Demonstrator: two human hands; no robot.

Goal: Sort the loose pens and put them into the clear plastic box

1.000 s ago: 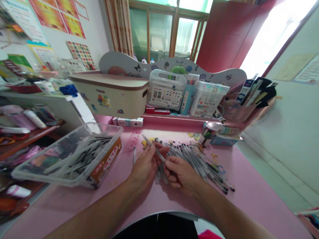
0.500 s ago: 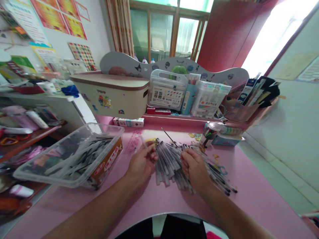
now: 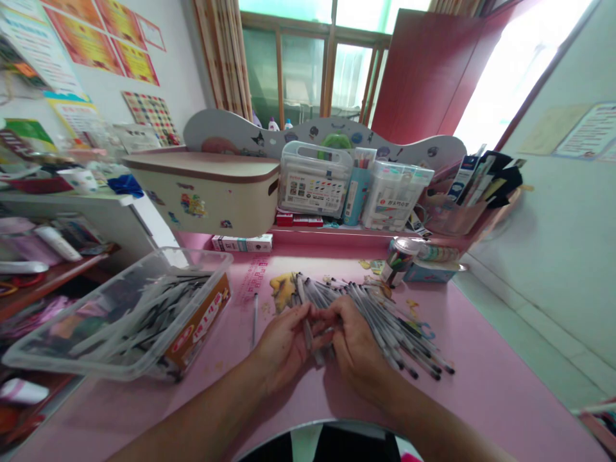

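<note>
My left hand (image 3: 287,346) and my right hand (image 3: 355,340) meet over the desk, fingertips close together. Between them are clear-barrelled pens (image 3: 307,330), upper ends showing above the left fingers. The left fingers close around these from the left, while the right fingers curl onto them from the other side; the exact grip is partly hidden. Behind and right of my right hand spreads a pile of similar pens (image 3: 385,321), several with dark ends. One single pen (image 3: 255,321) lies apart, left of my left hand.
A clear plastic bin (image 3: 202,321) of slim clear and black pieces stands left on the pink desk (image 3: 486,385). Behind are a lidded storage box (image 3: 226,199), marker cases (image 3: 315,186) and a pen holder (image 3: 452,208) on the shelf. A jar (image 3: 399,263) stands back right.
My right hand has moved left from the pile towards my left hand, and their fingers now meet over the pens. The lone pen on the left shows fully. The view has shifted slightly.
</note>
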